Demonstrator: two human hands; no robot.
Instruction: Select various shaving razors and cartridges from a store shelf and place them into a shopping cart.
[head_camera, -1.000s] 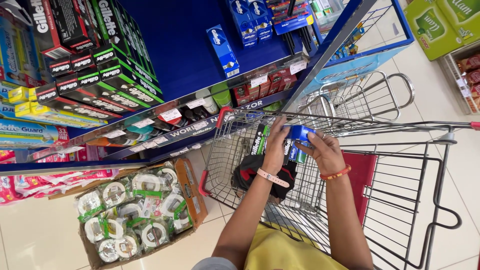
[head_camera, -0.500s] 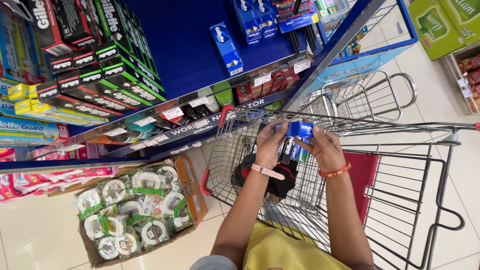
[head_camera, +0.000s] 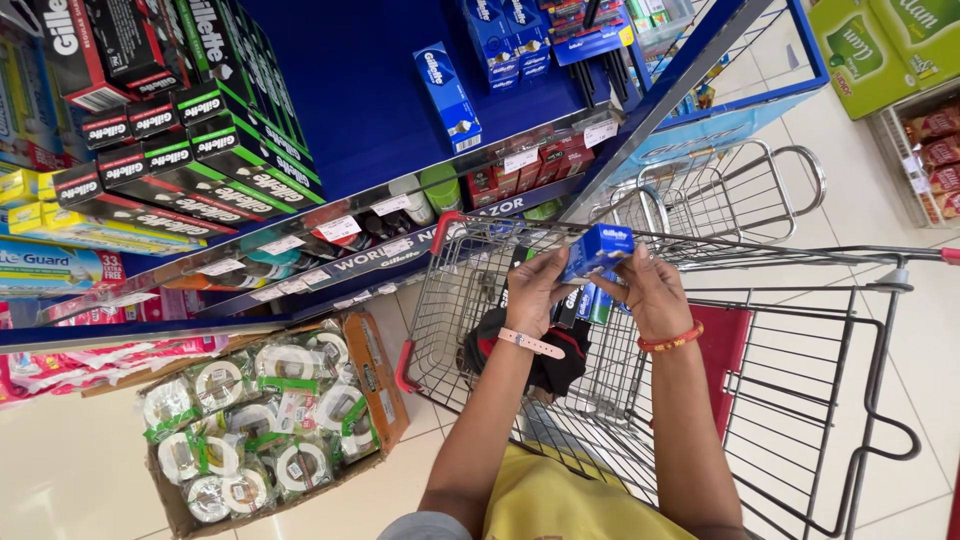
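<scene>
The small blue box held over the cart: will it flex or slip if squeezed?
The small blue box looks like stiff printed carton with crisp edges, so probably rigid but crushable. Both the left hand and right hand pinch it lightly with fingertips, so it is likely light. Its glossy faces may be slightly slippery.

A blue small box (head_camera: 596, 249) is showing against a grey wire trolley (head_camera: 800, 330) with a red flap; pink and orange wristbands, blue shelving (head_camera: 370, 90), green-and-black packs (head_camera: 215, 140) upper left, brown carton (head_camera: 370, 385) lower left
</scene>
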